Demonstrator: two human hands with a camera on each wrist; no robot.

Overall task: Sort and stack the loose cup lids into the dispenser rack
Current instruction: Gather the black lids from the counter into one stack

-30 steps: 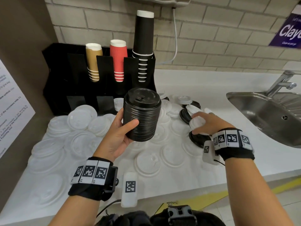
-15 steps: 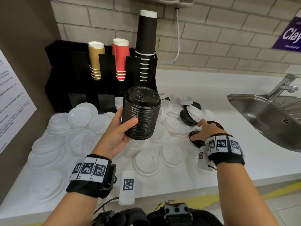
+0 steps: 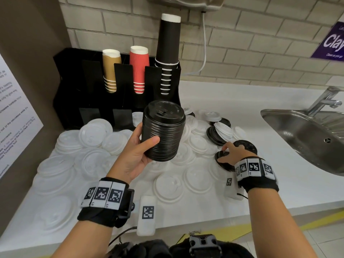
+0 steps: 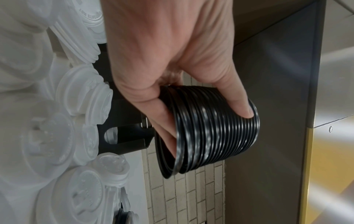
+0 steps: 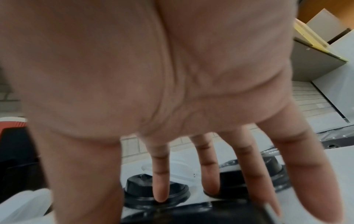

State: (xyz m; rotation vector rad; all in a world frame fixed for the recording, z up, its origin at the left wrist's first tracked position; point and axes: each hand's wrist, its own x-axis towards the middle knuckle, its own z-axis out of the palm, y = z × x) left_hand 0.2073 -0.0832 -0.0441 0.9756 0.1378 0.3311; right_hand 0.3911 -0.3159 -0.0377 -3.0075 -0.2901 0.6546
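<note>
Black rack (image 3: 89, 94) holds three cup stacks (image 3: 138, 69).

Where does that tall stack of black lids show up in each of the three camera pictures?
Head: the stack of black lids is at centre, held above the counter by the left hand.
Left wrist: the stack is at centre right, lying sideways in the picture under the fingers.
Right wrist: not in it; only loose black lids lie on the counter.
Shared landmark: the black dispenser rack.
</note>
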